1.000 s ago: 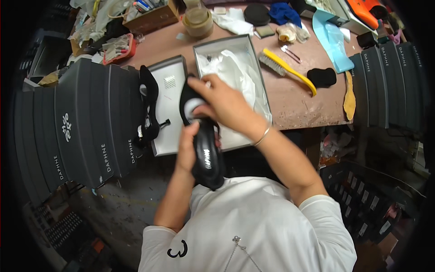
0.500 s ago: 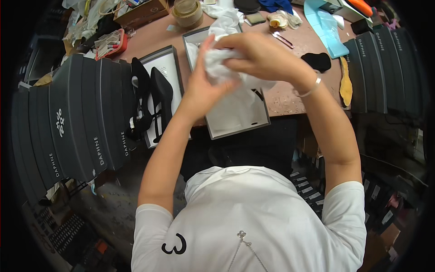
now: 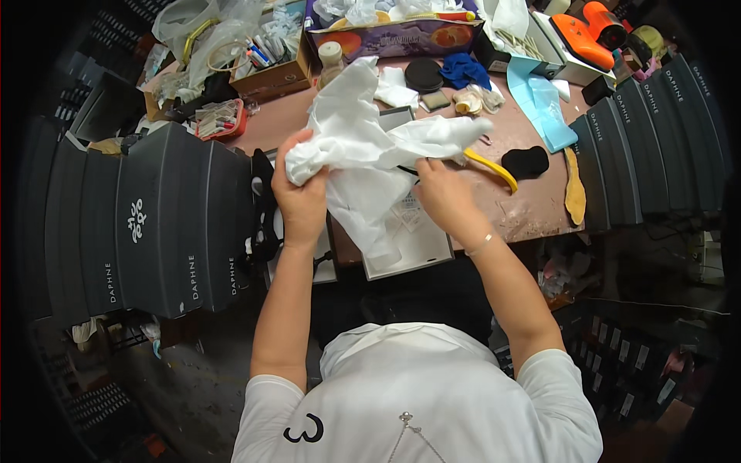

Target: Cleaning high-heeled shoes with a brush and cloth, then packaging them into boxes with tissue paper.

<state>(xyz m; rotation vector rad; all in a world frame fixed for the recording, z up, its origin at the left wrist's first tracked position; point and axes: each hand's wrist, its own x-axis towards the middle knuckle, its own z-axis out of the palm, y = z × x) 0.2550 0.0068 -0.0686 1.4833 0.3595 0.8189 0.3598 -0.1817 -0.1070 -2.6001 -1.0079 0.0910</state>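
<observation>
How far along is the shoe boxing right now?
Done: black shoes lie in the left tray. In hand: both hands, left hand and right hand, hold white paper up over the open box. Left: the box holds no shoes yet; the paper isn't laid in.

Even overhead light is falling on the worn reddish-brown tabletop (image 3: 532, 212), and the crumpled white tissue paper (image 3: 363, 154) in the grip is glaring slightly. Fisheye distortion is bending the edges, and the corners are darkening to black.

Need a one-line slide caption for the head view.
Both hands, left hand and right hand, lift white tissue paper above open shoebox.
</observation>
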